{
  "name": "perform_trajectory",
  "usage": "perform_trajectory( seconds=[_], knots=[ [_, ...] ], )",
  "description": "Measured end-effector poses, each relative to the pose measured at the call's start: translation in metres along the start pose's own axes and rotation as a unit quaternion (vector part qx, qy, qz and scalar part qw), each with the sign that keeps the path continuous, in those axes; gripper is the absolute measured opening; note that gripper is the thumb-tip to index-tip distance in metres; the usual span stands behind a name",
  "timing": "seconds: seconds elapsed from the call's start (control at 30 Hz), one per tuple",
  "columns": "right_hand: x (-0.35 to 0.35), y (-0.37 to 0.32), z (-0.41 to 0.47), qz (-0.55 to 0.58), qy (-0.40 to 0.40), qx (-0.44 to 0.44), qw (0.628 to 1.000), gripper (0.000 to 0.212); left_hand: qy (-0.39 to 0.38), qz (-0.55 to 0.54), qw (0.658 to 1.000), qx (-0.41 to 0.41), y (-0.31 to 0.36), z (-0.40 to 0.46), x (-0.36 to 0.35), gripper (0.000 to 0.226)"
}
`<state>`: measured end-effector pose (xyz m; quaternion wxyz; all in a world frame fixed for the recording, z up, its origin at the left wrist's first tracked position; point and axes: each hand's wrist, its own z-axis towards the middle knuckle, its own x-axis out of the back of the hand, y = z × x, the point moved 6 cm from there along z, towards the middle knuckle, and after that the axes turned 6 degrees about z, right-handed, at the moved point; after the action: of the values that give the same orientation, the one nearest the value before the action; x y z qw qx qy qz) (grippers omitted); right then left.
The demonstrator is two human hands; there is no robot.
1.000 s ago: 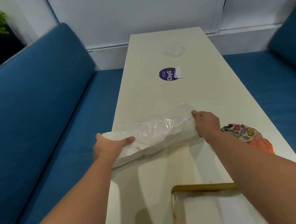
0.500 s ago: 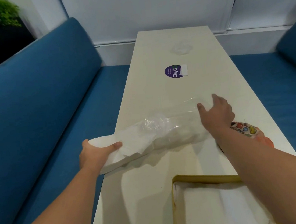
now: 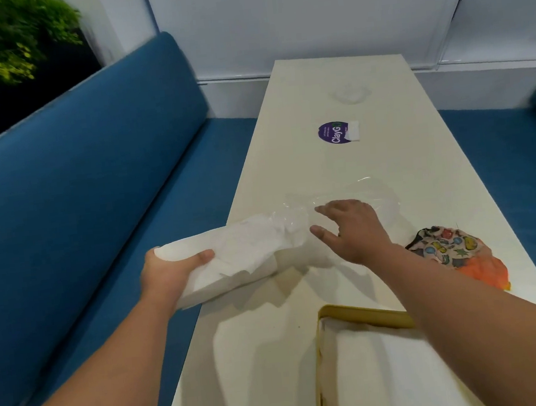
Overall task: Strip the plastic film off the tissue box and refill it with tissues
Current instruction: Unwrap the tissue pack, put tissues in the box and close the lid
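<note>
A white stack of tissues (image 3: pixel 229 259) sticks out over the table's left edge, gripped at its near end by my left hand (image 3: pixel 171 272). Clear plastic film (image 3: pixel 352 200) is bunched around the stack's far end and trails onto the table. My right hand (image 3: pixel 352 230) hovers over the film with spread fingers, holding nothing. A gold-rimmed tissue box (image 3: pixel 361 317) with white tissues inside sits at the near right, partly hidden by my right forearm.
The long white table (image 3: pixel 388 163) carries a purple round sticker (image 3: pixel 333 133), a crumpled clear film scrap (image 3: pixel 351 95) farther back and a colourful patterned cloth (image 3: pixel 453 252) at the right. Blue sofas flank both sides; a plant stands at top left.
My right hand let go of the film's far end and moved back toward the stack, fingers spread. My left hand pulled the tissue stack leftward, partly out of the film.
</note>
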<state>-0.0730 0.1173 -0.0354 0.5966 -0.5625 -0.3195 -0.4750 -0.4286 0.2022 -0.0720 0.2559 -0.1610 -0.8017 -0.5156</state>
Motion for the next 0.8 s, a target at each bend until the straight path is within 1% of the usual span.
perform_trajectory(
  seconds=[0.03,0.07,0.1,0.13,0.17,0.2,0.23,0.27,0.3,0.33,0.37,0.43,0.47,0.5,0.53,0.57,0.6,0.73,0.8],
  knots=[
    [0.007,-0.005,-0.003,0.016,0.051,-0.003,0.999,0.043,0.002,-0.008,1.0,-0.001,-0.001,-0.002,0.003,0.119],
    [0.014,-0.01,-0.004,0.037,0.086,-0.015,0.995,0.04,0.005,-0.016,1.0,-0.002,-0.003,-0.003,0.007,0.12],
    [0.016,-0.016,-0.003,0.055,0.085,-0.038,0.994,0.046,0.009,-0.023,1.0,-0.004,-0.004,-0.006,0.012,0.12],
    [0.013,-0.021,-0.001,0.07,0.045,-0.078,0.993,0.058,0.012,-0.029,1.0,-0.004,-0.006,-0.008,0.016,0.119],
    [0.006,-0.024,0.0,0.089,-0.022,-0.131,0.987,0.068,0.015,-0.034,0.999,-0.005,-0.008,-0.011,0.019,0.118],
    [-0.003,-0.026,-0.002,0.126,-0.095,-0.194,0.968,0.076,0.016,-0.039,0.999,-0.005,-0.01,-0.013,0.022,0.116],
    [-0.012,-0.027,-0.006,0.187,-0.165,-0.26,0.933,0.084,0.016,-0.045,0.999,-0.006,-0.012,-0.016,0.025,0.114],
    [-0.019,-0.028,-0.013,0.252,-0.223,-0.319,0.886,0.095,0.013,-0.051,0.999,-0.008,-0.013,-0.018,0.028,0.111],
    [-0.025,-0.03,-0.019,0.304,-0.266,-0.356,0.843,0.105,0.009,-0.055,0.998,-0.011,-0.015,-0.02,0.031,0.109],
    [-0.029,-0.033,-0.023,0.348,-0.292,-0.373,0.809,0.114,0.006,-0.059,0.998,-0.012,-0.017,-0.023,0.035,0.107],
    [-0.032,-0.036,-0.026,0.389,-0.303,-0.385,0.78,0.123,0.0,-0.063,0.998,-0.014,-0.019,-0.025,0.038,0.105],
    [-0.037,-0.043,-0.029,0.478,-0.297,-0.401,0.723,0.136,-0.01,-0.072,0.997,-0.016,-0.025,-0.03,0.043,0.1],
    [-0.039,-0.049,-0.029,0.52,-0.293,-0.403,0.694,0.139,-0.015,-0.078,0.997,-0.016,-0.027,-0.033,0.045,0.099],
    [-0.041,-0.054,-0.028,0.551,-0.294,-0.398,0.672,0.139,-0.02,-0.085,0.996,-0.016,-0.03,-0.035,0.046,0.1],
    [-0.042,-0.06,-0.026,0.571,-0.295,-0.386,0.662,0.136,-0.024,-0.09,0.995,-0.017,-0.031,-0.038,0.047,0.1],
    [-0.041,-0.065,-0.025,0.582,-0.291,-0.372,0.662,0.13,-0.03,-0.093,0.995,-0.02,-0.032,-0.041,0.047,0.101],
    [-0.04,-0.069,-0.023,0.585,-0.279,-0.36,0.671,0.121,-0.036,-0.094,0.995,-0.023,-0.032,-0.045,0.046,0.101],
    [-0.029,-0.079,-0.016,0.54,-0.208,-0.32,0.75,0.086,-0.037,-0.1,0.994,-0.037,-0.024,-0.055,0.046,0.105],
    [-0.022,-0.082,-0.014,0.537,-0.184,-0.301,0.767,0.074,-0.037,-0.103,0.993,-0.05,-0.017,-0.062,0.047,0.1]
  ],
)
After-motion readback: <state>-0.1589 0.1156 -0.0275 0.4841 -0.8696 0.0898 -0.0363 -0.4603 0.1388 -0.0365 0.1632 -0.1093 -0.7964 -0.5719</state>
